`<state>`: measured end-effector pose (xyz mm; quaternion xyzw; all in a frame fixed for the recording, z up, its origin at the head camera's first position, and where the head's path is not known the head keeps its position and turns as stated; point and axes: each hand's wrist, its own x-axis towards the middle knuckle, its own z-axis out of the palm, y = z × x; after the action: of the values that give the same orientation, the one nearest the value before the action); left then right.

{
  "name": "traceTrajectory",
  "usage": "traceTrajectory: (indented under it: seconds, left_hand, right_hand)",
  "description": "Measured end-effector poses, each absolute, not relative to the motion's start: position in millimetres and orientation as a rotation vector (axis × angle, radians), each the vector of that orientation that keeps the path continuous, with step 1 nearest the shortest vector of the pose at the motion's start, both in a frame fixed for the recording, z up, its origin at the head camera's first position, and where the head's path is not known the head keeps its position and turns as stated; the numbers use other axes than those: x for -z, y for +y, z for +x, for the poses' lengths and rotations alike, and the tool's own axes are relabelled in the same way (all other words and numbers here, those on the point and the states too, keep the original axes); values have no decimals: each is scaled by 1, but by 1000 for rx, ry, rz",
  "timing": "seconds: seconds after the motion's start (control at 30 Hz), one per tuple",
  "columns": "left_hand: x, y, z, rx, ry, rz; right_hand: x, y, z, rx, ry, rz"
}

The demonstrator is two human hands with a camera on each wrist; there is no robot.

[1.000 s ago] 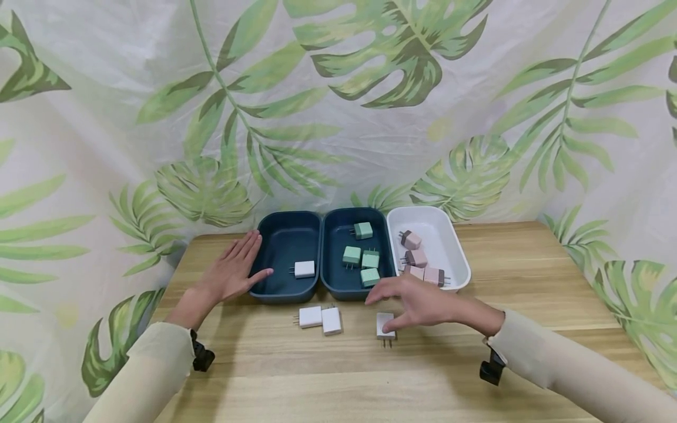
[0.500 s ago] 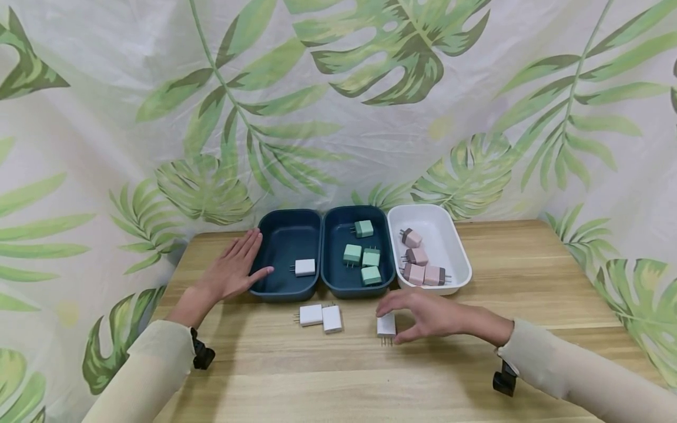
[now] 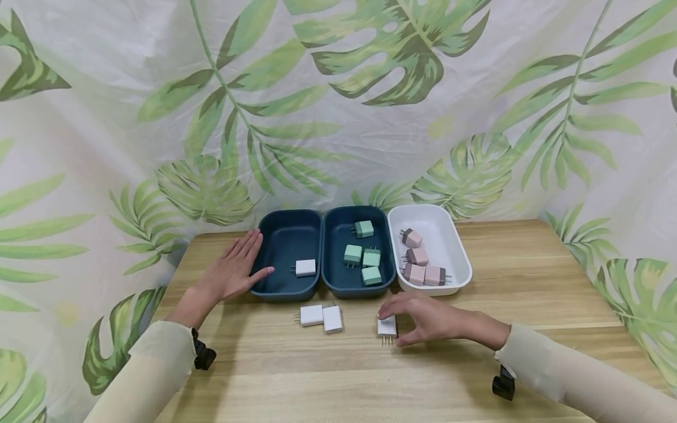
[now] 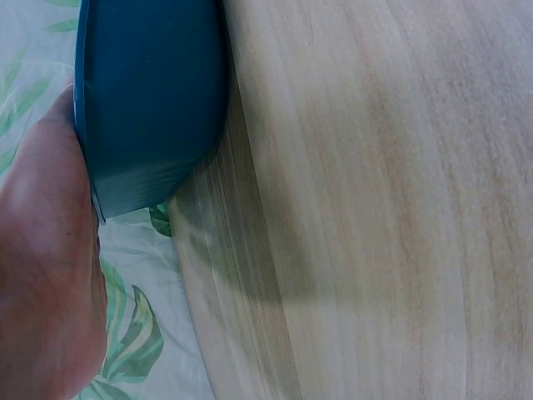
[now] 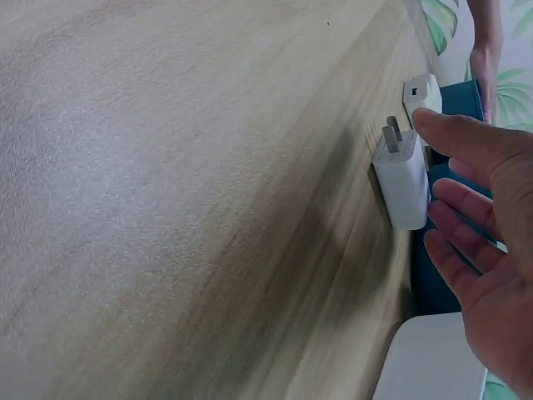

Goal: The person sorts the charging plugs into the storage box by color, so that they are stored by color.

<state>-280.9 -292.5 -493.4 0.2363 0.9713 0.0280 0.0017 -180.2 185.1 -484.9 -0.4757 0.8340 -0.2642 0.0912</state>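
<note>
My left hand [image 3: 228, 271] rests flat against the left dark blue tray [image 3: 285, 295], fingers straight along its outer side and thumb over the front rim. One white charger [image 3: 305, 268] lies in that tray. In front of the white tray, my right hand [image 3: 431, 317] hovers around another white charger [image 3: 386, 326], its prongs facing me. The fingers reach over the charger's far end while the thumb stays near the prongs. In the right wrist view a gap shows between the thumb [image 5: 454, 133] and the other fingers, with the charger [image 5: 403, 183] beside them, not gripped.
Two white chargers [image 3: 311, 315] [image 3: 332, 319] lie touching on the wooden table [image 3: 317, 376]. The middle dark blue tray [image 3: 332, 286] holds several green chargers [image 3: 371, 257]. Several pink chargers [image 3: 416, 256] lie in the white tray [image 3: 449, 258]. A leaf-patterned cloth [image 3: 338, 135] hangs behind.
My right hand has shifted slightly right and closer to me, its fingers now over the charger's far end. The charger and my left hand have stayed in place.
</note>
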Motion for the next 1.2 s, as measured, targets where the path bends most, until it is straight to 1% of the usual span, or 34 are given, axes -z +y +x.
traceTrajectory:
  seconds: [0.63, 0.83, 1.2]
  left_hand:
    - [489, -290, -279, -83, 3039, 714]
    - [495, -294, -282, -116, 3052, 725]
    - [496, -294, -282, -109, 3069, 740]
  right_hand:
    - [496, 187, -182, 821, 2477, -1395]
    - [499, 187, -180, 827, 2487, -1385]
    - [510, 183, -175, 945, 2489, -1452]
